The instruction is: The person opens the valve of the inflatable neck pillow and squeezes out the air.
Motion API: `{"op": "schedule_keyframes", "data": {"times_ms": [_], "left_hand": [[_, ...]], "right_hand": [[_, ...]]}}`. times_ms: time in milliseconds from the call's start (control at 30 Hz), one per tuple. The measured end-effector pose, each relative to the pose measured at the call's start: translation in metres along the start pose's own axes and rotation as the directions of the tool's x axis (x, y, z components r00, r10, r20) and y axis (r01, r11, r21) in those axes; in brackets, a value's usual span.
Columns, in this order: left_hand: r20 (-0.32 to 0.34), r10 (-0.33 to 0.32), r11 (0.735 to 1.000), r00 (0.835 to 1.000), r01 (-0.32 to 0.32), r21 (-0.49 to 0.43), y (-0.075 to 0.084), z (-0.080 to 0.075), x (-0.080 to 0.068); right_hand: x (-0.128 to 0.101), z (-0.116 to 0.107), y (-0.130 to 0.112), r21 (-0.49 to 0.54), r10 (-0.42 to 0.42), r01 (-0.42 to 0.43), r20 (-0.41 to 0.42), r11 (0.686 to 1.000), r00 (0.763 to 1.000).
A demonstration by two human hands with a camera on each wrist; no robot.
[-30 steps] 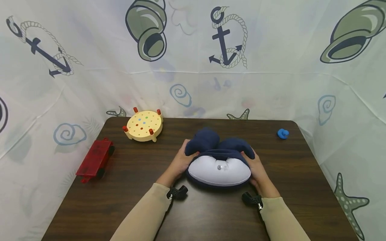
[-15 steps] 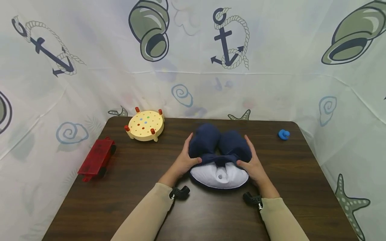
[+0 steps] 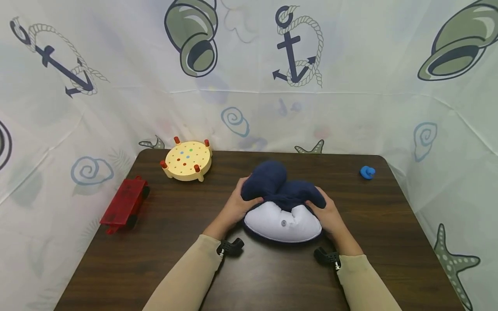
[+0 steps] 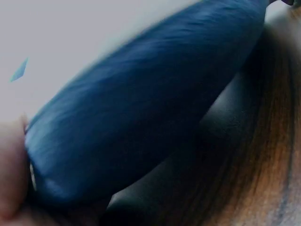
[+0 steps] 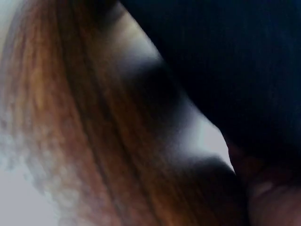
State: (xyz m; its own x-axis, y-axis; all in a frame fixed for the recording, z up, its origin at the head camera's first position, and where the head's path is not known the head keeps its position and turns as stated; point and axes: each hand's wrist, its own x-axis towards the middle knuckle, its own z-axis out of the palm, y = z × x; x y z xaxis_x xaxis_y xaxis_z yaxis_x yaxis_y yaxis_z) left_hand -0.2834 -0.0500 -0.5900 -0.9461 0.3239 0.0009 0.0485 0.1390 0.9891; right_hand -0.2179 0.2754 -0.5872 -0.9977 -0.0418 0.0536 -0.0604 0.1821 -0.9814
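Observation:
An inflatable neck pillow (image 3: 268,183) is over the middle of the table, its navy fabric cover folded back from a white inner bladder (image 3: 272,222) with a small round valve. On the pillow's left side my left hand (image 3: 237,207) grips it, thumb across the navy fabric. My right hand (image 3: 328,214) grips the right side in the same way, thumb near the white part. The navy fabric (image 4: 141,103) fills much of the left wrist view. In the right wrist view it appears as a dark mass (image 5: 235,61) beside part of the hand.
A red toy wagon-like block with black wheels (image 3: 124,203) stands at the table's left edge. Behind it is a round yellow pegged toy (image 3: 188,162) with red pegs. A small blue rubber duck (image 3: 367,172) sits at the back right. A printed curtain (image 3: 249,56) surrounds the brown table (image 3: 249,276).
The two navy lobes rose upright between my hands half a second ago, and now the right one has folded down again. My hands keep hold of the pillow in nearly the same place.

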Motion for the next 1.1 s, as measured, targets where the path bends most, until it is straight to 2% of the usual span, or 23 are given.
{"op": "schedule_keyframes", "data": {"times_ms": [133, 267, 400, 467, 533, 600, 700, 767, 867, 1000, 1100], "left_hand": [[-0.047, 0.037, 0.999, 0.998, -0.036, 0.025, -0.004, 0.001, 0.001], [-0.012, 0.052, 0.997, 0.999, -0.051, 0.054, -0.003, 0.003, 0.0], [-0.017, 0.069, 0.987, 0.997, -0.066, 0.149, -0.001, 0.009, -0.001], [-0.038, 0.071, 0.98, 0.997, -0.063, 0.187, -0.002, 0.012, -0.002], [-0.048, 0.059, 0.982, 0.997, -0.049, 0.183, -0.002, 0.013, -0.003], [-0.028, 0.039, 0.992, 0.999, -0.035, 0.12, -0.001, 0.012, -0.004], [0.031, 0.018, 1.0, 0.999, -0.019, 0.007, 0.002, 0.008, -0.004], [0.058, 0.016, 0.999, 0.998, -0.015, -0.029, 0.003, 0.005, -0.003], [0.027, 0.002, 1.0, 1.0, -0.002, 0.004, 0.002, 0.001, 0.0], [-0.044, -0.017, 0.999, 0.999, 0.018, 0.028, -0.004, -0.002, 0.002], [-0.023, 0.0, 1.0, 1.0, 0.0, 0.004, -0.007, -0.003, 0.001]], "right_hand": [[-0.002, -0.002, -0.002, 0.138, 0.014, -0.027, 0.096, 0.99, 0.995], [-0.002, -0.007, -0.003, 0.239, 0.039, -0.07, 0.133, 0.968, 0.99], [-0.002, -0.011, 0.0, 0.332, -0.007, -0.041, 0.144, 0.943, 0.99], [-0.001, -0.012, 0.002, 0.305, -0.018, -0.027, 0.144, 0.952, 0.989], [-0.001, -0.011, 0.002, 0.239, 0.015, -0.042, 0.114, 0.97, 0.993], [-0.001, -0.01, 0.001, 0.169, 0.053, -0.066, 0.078, 0.983, 0.996], [-0.001, -0.011, 0.002, 0.163, 0.07, -0.077, 0.051, 0.984, 0.996], [-0.002, -0.013, 0.003, 0.195, 0.043, -0.056, 0.072, 0.979, 0.996], [-0.003, -0.015, 0.003, 0.224, 0.006, -0.034, 0.124, 0.974, 0.992], [-0.002, -0.013, 0.001, 0.241, 0.004, -0.058, 0.22, 0.969, 0.975], [-0.001, -0.011, -0.002, 0.261, 0.03, -0.095, 0.246, 0.961, 0.969]]}}
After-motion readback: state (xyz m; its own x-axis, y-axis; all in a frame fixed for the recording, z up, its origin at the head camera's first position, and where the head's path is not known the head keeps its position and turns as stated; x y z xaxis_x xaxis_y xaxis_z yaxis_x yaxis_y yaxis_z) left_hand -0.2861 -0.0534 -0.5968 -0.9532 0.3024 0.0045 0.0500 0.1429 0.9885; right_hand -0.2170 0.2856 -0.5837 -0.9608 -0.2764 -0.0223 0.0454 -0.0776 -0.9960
